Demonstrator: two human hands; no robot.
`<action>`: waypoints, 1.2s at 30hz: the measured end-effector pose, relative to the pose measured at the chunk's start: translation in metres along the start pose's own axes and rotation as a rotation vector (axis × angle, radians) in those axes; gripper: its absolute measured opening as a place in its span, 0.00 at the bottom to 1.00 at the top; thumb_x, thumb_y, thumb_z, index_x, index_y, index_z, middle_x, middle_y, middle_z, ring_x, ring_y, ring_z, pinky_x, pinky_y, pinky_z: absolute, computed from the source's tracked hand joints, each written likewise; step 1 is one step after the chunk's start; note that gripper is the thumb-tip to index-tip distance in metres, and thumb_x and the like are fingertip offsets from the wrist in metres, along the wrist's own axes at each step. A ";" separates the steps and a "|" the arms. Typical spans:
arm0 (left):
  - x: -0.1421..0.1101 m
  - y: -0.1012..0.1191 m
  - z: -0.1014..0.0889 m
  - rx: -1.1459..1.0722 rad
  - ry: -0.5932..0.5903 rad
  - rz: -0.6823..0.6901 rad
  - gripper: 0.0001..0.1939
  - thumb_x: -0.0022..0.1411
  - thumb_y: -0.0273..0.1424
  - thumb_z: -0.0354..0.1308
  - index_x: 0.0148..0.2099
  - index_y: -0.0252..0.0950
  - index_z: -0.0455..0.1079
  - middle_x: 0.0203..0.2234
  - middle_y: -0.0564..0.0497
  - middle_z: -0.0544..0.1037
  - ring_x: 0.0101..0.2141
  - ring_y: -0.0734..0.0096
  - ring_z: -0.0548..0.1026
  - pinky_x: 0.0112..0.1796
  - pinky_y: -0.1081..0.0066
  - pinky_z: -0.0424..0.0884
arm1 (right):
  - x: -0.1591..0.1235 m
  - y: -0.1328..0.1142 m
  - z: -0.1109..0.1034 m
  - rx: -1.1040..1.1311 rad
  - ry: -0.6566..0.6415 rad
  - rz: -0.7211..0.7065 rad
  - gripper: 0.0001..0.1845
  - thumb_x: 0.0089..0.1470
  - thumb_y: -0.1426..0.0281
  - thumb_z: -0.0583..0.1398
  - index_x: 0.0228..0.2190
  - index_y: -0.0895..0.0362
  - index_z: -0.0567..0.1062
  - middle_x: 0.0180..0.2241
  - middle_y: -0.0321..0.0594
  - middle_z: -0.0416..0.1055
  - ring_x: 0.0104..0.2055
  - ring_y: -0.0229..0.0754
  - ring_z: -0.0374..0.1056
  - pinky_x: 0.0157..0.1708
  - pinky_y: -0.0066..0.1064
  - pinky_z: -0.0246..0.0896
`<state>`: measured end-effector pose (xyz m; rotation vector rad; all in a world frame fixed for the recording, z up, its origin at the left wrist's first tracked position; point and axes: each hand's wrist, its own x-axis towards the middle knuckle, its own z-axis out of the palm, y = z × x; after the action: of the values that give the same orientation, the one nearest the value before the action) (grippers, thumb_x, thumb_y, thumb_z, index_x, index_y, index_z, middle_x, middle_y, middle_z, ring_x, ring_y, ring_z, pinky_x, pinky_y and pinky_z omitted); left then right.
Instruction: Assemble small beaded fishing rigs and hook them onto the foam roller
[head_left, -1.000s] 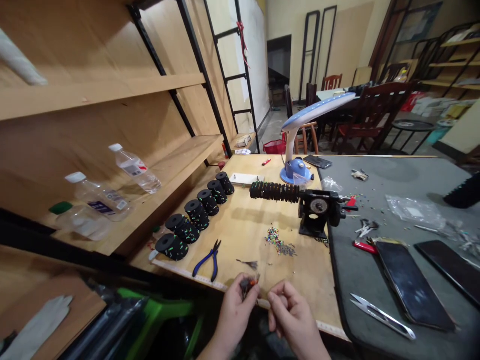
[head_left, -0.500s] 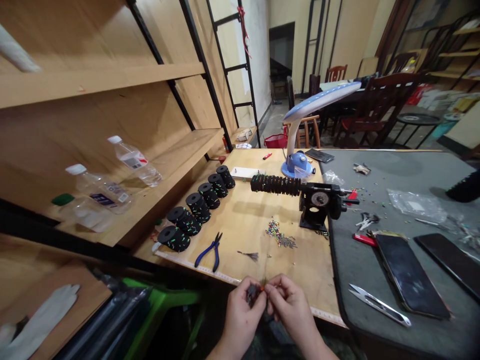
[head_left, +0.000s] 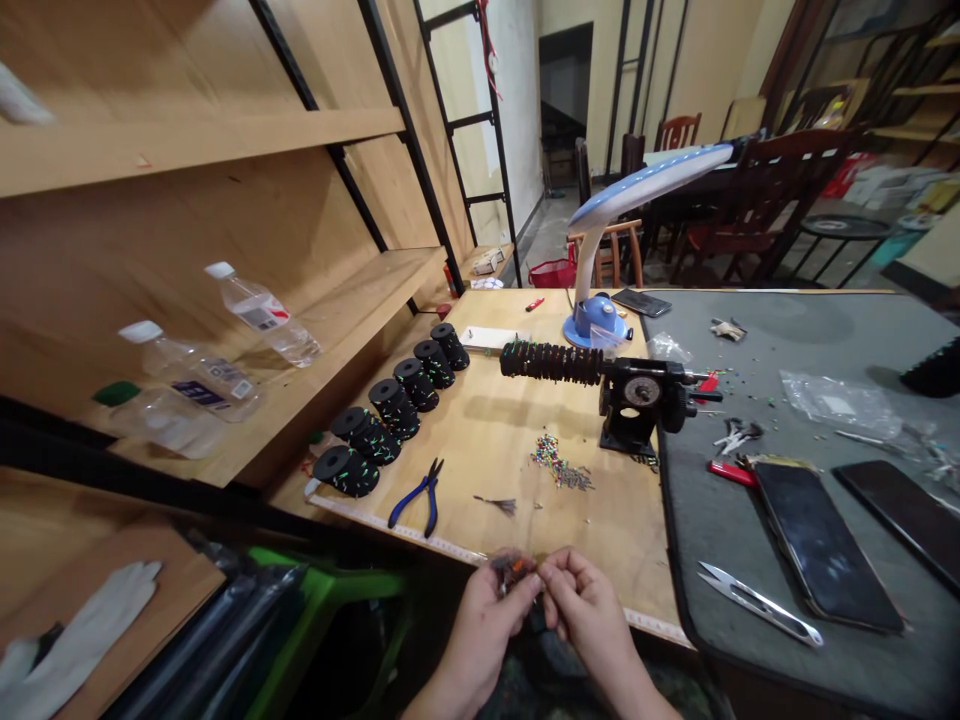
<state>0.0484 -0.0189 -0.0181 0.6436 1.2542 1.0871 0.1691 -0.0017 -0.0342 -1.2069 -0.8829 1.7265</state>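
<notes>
Low at the table's front edge, my left hand (head_left: pixel 486 618) is closed around a small dark, fuzzy piece with an orange bit (head_left: pixel 517 567); its exact kind is too small to tell. My right hand (head_left: pixel 583 606) pinches right beside it, fingertips against my left thumb, and whatever is in that pinch is hidden. On the wood just beyond lie a small tuft of dark strands (head_left: pixel 499 504) and a pile of coloured beads (head_left: pixel 547 453) with grey bits beside it. Blue-handled pliers (head_left: pixel 417 497) rest to the left of my hands.
Several black foam spools (head_left: pixel 345 470) line the left side. A black winding device (head_left: pixel 634 400) carries a dark ribbed roll, behind it a blue lamp (head_left: pixel 598 318). Thread snips (head_left: pixel 761 605) and phones (head_left: pixel 829 545) lie on the grey mat. Bottles (head_left: pixel 262 315) stand on the shelf.
My hands were slightly apart a second ago; my right fingers have come in to meet the piece in my left hand. The camera view has tilted a little downward.
</notes>
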 end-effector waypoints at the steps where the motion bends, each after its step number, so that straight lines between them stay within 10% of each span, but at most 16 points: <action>1: 0.000 -0.001 -0.001 -0.004 -0.012 -0.017 0.22 0.45 0.44 0.69 0.34 0.33 0.67 0.19 0.60 0.63 0.18 0.83 0.54 0.19 0.79 0.47 | 0.000 0.001 -0.001 -0.001 -0.005 0.006 0.30 0.40 0.40 0.62 0.24 0.56 0.65 0.09 0.26 0.61 0.10 0.27 0.46 0.12 0.21 0.38; 36: -0.003 -0.004 -0.009 -0.053 0.021 -0.127 0.24 0.41 0.45 0.71 0.30 0.32 0.68 0.18 0.59 0.62 0.19 0.83 0.54 0.20 0.79 0.46 | -0.006 0.010 -0.005 -0.070 -0.094 0.120 0.29 0.41 0.41 0.60 0.22 0.54 0.63 0.08 0.27 0.63 0.08 0.27 0.47 0.11 0.22 0.35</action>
<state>0.0411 -0.0243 -0.0222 0.5063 1.2635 1.0203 0.1725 -0.0106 -0.0420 -1.2558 -0.9507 1.8743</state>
